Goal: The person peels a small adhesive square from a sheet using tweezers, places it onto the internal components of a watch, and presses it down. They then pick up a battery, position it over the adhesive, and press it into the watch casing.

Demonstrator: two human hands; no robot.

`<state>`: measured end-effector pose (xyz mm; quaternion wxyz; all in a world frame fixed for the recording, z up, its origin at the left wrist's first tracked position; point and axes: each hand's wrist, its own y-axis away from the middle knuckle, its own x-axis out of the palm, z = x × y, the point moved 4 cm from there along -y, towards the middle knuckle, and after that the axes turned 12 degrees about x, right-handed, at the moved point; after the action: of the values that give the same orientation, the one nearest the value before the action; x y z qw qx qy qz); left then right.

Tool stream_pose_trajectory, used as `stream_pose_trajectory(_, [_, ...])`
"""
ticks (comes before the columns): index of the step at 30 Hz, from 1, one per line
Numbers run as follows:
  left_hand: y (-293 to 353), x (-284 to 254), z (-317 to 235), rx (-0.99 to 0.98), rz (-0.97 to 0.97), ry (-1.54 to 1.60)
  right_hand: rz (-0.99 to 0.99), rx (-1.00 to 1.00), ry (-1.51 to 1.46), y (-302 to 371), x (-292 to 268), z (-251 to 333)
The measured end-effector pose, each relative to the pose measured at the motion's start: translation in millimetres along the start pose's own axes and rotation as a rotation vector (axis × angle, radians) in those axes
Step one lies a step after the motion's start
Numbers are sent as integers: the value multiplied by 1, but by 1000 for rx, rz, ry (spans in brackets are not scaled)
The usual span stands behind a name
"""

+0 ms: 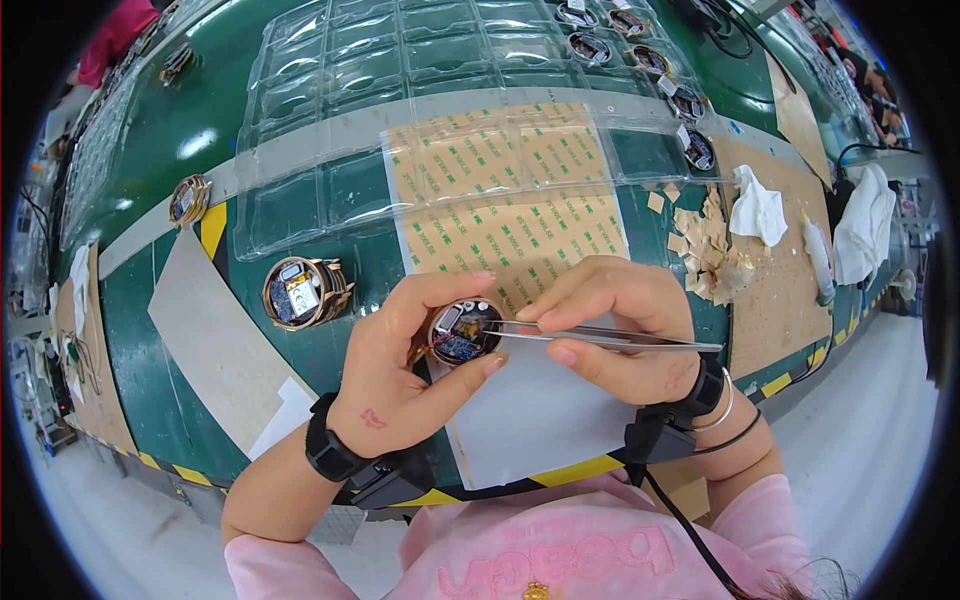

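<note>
My left hand is closed around the rim of a round watch-like housing, with fingers on the far side and thumb on the near side. Its open face is turned up and shows a dark blue circuit board, a small silver part and thin red wires. My right hand pinches metal tweezers between thumb and fingers. Their tips point left and reach over the inside of the housing; whether they grip anything there is too small to tell. Left of my left hand stands a stack of similar round housings.
A transparent compartment tray lies ahead, with several round modules at its right. Under my hands are a tan printed adhesive sheet and white paper. Rightward lie tan scraps, crumpled tissue and a tube.
</note>
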<state>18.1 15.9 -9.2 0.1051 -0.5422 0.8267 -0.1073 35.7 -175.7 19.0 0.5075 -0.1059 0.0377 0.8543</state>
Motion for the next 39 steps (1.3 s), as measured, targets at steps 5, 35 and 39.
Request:
stream_pose_trajectory(5, [0, 1, 1, 19, 0, -20, -37, -28, 118, 1, 0, 0])
stream_pose_trajectory(35, [1, 2, 0, 16, 52, 17, 54, 244, -388, 0, 6, -15])
stream_pose_trajectory(39, [1, 1, -1, -5, 74, 53, 59, 177, -329, -2, 3, -14])
